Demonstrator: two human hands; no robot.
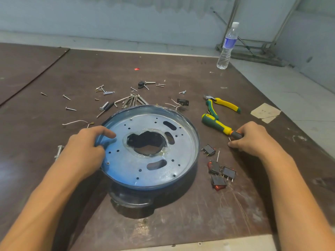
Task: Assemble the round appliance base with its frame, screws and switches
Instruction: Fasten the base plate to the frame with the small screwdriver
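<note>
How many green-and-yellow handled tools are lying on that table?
2. The pliers lie right of the round base; the screwdriver lies just nearer, its shaft end at the right hand. None seem hidden.

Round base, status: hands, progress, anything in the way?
Left hand grips the round base rim. Right hand over the screwdriver tip, grip unclear. Switches loose beside it, not yet fitted. Nothing blocking the base.

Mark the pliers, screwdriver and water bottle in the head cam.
pliers [226, 104]: head view, on the upper yellow handle.
screwdriver [215, 123]: head view, on the middle of the handle.
water bottle [229, 42]: head view, on the blue label.
</note>
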